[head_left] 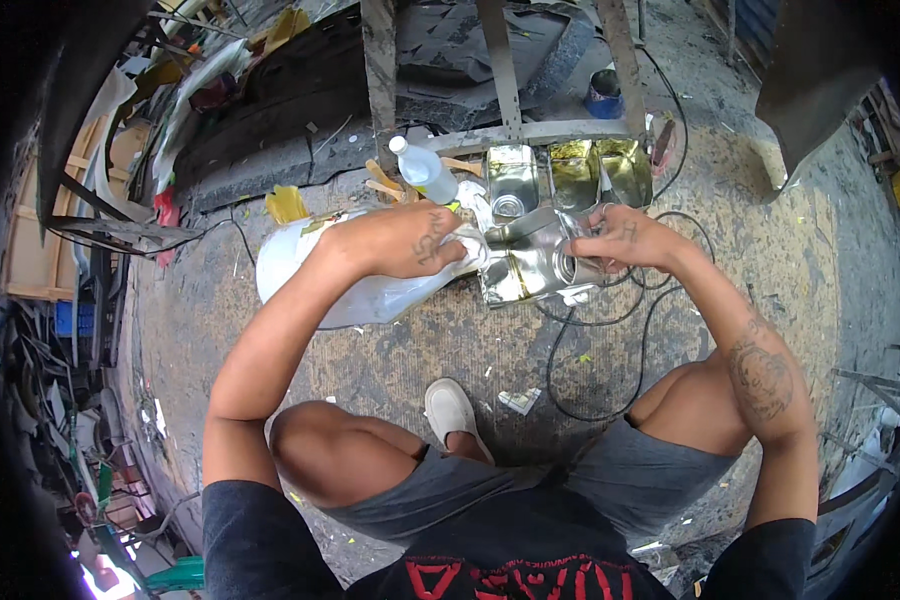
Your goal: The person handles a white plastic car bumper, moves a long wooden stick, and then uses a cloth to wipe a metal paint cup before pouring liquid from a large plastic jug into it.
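Observation:
My right hand (625, 238) grips the edge of a shiny square metal tin (536, 232), with the thumb near its round ringed opening. In my closed left hand (410, 242) is a crumpled white rag (472, 246), pressed at the tin's left side. Whether the gold-toned box part below belongs to this same tin, I cannot tell. Behind it stand a silver open tin (512, 175) and two gold-lined open tins (575, 172). A clear plastic bag or container (365, 300) lies under my left forearm. Beyond my left hand leans a whitish capped bottle (425, 168).
Wooden-handled tools (382, 183) lie beside the bottle. A black cable (552, 370) loops over the worn floor at right. A metal frame (500, 70) with dark sheets stands at the back, near a blue can (604, 98). My shoe (452, 410) is close in front.

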A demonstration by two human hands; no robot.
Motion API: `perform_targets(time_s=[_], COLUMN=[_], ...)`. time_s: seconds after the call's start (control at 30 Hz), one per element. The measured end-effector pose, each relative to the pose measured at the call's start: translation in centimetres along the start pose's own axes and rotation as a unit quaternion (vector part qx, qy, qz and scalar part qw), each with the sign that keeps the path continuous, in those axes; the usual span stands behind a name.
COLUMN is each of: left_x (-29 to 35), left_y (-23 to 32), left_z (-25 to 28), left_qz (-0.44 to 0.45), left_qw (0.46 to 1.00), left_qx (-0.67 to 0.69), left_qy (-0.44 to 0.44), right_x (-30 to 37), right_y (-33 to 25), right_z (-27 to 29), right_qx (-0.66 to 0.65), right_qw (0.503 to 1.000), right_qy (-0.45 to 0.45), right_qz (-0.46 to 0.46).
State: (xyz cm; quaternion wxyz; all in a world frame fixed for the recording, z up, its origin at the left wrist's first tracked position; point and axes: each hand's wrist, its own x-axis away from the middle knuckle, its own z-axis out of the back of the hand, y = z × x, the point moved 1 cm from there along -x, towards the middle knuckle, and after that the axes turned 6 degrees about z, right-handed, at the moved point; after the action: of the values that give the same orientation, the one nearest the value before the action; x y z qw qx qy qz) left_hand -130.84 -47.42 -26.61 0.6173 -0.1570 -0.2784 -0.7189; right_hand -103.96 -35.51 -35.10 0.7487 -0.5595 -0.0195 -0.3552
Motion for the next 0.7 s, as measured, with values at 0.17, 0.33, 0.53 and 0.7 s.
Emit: perform_targets(time_s=[0.17,0.33,0.53,0.7], left_x=[0.1,-0.5,-1.7,-3.2], left_y=[1.9,2.5,2.3,2.7], left_z=[-0.3,-0.9,-1.8,-1.9], left_qz=[0.011,0.042,0.034,0.014], left_qw=[1.000,0.999,0.999,1.000], left_qx=[-0.003,-0.023,-0.011,-0.013], left_qy=[0.017,0.008,0.001,0.023], right_x=[-0.2,-0.4,-0.2,-0.8], right_y=[-0.2,1.1,0.6,1.7], right_z=[-1.2,-1.5,-0.9,-1.4], right_qx=[-0.002,0.008,-0.021,0.008], right_qw=[1.000,0.999,1.000,0.999], right_qy=[0.019,0.022,-0.007,0.021], right_qz=[0.000,0.026,0.009,0.036])
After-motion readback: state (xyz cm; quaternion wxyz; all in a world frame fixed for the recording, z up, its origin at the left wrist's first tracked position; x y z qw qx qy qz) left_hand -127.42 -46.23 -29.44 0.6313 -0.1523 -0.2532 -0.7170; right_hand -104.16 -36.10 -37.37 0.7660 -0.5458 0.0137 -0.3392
